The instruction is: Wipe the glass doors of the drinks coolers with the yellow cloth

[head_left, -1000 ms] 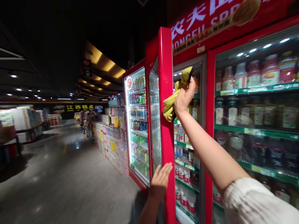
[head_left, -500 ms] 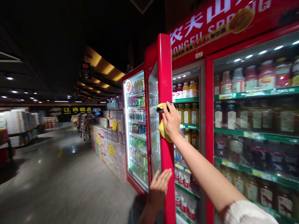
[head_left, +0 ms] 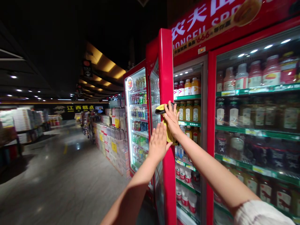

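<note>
A red-framed fridge door (head_left: 167,72) stands open, its narrow edge facing me. My right hand (head_left: 172,120) lies over a yellow and black cloth (head_left: 169,135), pressing it against the door edge; its fingers point up and are slightly apart. Just left of and below it, my left hand (head_left: 158,142) is flat with fingers stretched upward, its palm side against the door's edge by the cloth. Nothing is seen held in my left hand. The palms of both hands are hidden.
Behind the door, a fridge compartment holds bottles (head_left: 188,112) on shelves. A closed glass door (head_left: 255,125) is at the right. Another lit drinks fridge (head_left: 138,118) stands to the left. Stacked boxes (head_left: 110,143) line the grey floor (head_left: 70,175) of the aisle.
My left hand has risen along the door edge to beside the cloth. My right hand stays on the cloth, which has shifted slightly. The view has moved a little.
</note>
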Demonstrator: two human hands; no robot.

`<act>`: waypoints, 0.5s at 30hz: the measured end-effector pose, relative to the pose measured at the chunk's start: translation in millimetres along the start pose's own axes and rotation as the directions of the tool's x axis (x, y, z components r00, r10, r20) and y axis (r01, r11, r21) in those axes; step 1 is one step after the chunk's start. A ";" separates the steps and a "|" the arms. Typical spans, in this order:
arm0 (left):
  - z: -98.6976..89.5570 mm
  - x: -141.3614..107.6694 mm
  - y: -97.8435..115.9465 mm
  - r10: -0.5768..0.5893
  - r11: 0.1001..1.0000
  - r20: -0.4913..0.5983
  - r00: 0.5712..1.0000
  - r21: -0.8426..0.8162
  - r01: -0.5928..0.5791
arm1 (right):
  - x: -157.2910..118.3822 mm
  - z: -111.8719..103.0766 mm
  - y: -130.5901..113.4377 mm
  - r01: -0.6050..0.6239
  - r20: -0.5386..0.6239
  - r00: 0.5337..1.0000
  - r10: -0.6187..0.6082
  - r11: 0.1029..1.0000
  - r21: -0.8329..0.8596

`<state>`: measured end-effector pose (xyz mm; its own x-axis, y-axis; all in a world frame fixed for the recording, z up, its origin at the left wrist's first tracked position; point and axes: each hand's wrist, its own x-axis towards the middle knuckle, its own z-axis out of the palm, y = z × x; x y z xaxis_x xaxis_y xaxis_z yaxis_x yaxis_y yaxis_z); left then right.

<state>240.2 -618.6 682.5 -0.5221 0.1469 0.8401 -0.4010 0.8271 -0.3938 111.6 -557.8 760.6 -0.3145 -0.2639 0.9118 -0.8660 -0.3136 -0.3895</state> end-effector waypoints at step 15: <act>-0.2 73.1 -13.1 0.096 0.993 -0.032 0.995 -0.064 -0.098 | -3.4 -28.4 17.4 0.010 -0.103 0.994 0.046 0.873 0.487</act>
<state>207.4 -618.6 749.1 -0.5341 0.2432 0.8097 -0.2989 0.8416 -0.4499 86.6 -536.5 754.4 -0.3919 -0.1827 0.9017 -0.5701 -0.7210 -0.3939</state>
